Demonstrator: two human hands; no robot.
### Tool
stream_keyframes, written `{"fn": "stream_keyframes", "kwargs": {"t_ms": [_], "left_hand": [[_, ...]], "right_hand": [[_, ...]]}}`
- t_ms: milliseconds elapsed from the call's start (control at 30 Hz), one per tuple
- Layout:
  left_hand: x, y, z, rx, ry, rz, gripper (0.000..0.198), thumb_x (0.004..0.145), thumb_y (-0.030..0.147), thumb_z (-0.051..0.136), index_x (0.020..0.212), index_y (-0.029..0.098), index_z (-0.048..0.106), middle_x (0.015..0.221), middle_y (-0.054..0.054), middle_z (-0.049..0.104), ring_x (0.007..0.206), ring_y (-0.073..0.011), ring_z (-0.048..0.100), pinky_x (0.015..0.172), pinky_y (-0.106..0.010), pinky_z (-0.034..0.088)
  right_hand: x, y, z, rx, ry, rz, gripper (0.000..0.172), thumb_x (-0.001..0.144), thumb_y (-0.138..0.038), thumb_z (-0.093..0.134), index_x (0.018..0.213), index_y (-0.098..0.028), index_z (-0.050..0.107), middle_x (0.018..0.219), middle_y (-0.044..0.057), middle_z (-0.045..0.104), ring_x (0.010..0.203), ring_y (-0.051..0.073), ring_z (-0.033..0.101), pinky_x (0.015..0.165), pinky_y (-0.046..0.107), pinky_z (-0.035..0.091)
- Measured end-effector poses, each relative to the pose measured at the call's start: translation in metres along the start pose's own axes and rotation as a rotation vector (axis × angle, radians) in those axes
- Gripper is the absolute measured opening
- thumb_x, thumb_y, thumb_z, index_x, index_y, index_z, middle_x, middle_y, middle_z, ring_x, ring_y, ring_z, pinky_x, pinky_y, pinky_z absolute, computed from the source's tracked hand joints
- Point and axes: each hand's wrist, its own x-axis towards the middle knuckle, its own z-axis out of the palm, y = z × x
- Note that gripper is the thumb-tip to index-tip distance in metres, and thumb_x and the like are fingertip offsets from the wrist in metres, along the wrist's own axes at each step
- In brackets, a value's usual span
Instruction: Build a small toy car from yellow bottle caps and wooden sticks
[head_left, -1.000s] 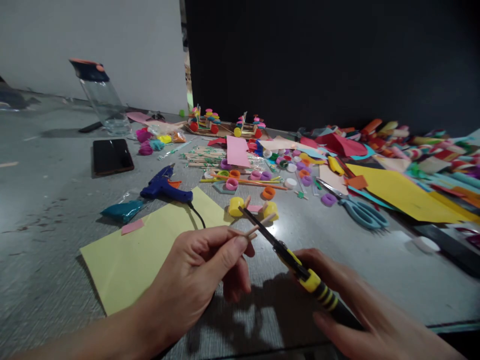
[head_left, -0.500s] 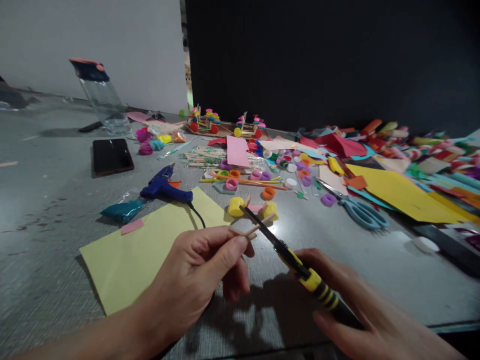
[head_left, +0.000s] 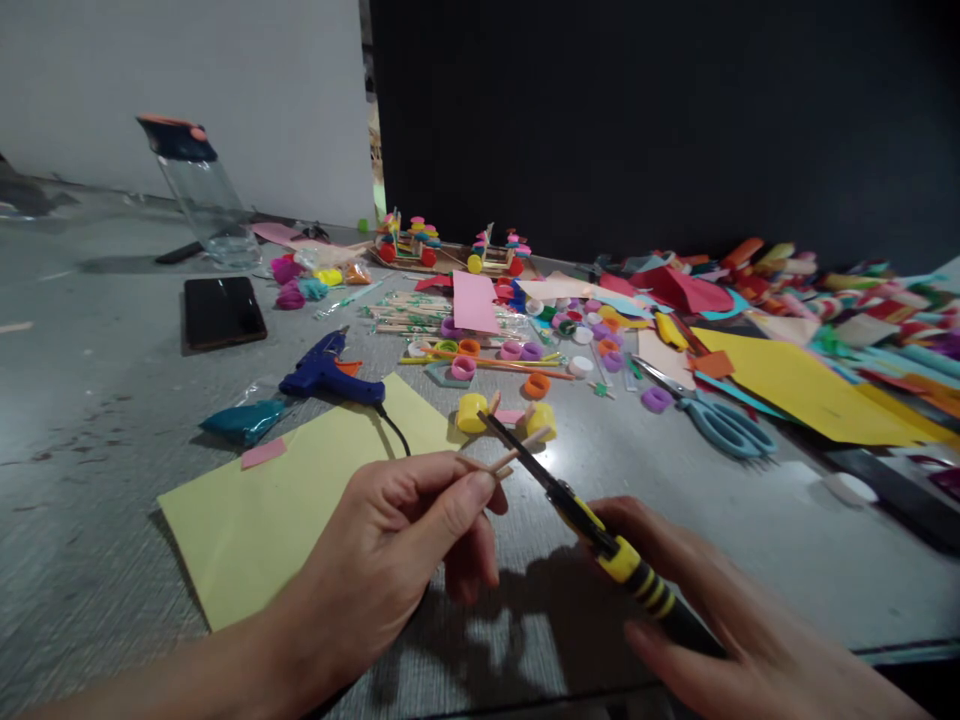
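Observation:
My left hand (head_left: 420,530) pinches thin wooden sticks (head_left: 504,462) between thumb and fingers. In my right hand (head_left: 697,590) are long-nosed pliers (head_left: 585,520) with black and yellow handles. Their dark jaws slant up to the left and cross over the end of one stick; whether they grip it I cannot tell. Just beyond the jaw tips stand two yellow bottle caps (head_left: 472,413), each with a short stick beside it. Between the caps lies a small pink piece (head_left: 511,417).
Left of my hands lie a yellow-green sheet (head_left: 300,510), a blue glue gun (head_left: 330,375) with its cord, a teal packet (head_left: 244,422) and a phone (head_left: 225,312). A bottle (head_left: 199,190) stands farther back. Blue scissors (head_left: 724,425), coloured paper (head_left: 810,390) and loose caps (head_left: 537,385) spread right and ahead.

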Motion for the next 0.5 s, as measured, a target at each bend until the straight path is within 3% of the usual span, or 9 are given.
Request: {"fn": "stream_keyframes", "kwargs": {"t_ms": [500], "left_hand": [[0.0009, 0.0017, 0.0012, -0.007, 0.002, 0.001, 0.027, 0.096, 0.031, 0.056, 0.078, 0.017, 0.069, 0.055, 0.002, 0.067, 0.046, -0.0075, 0.057, 0.049, -0.015, 0.047]], "right_hand": [[0.0006, -0.0043, -0.0019, 0.025, -0.015, 0.010, 0.056, 0.074, -0.034, 0.057, 0.129, -0.027, 0.064, 0.130, 0.004, 0.069, 0.110, 0.029, 0.069, 0.078, 0.032, 0.063]]}}
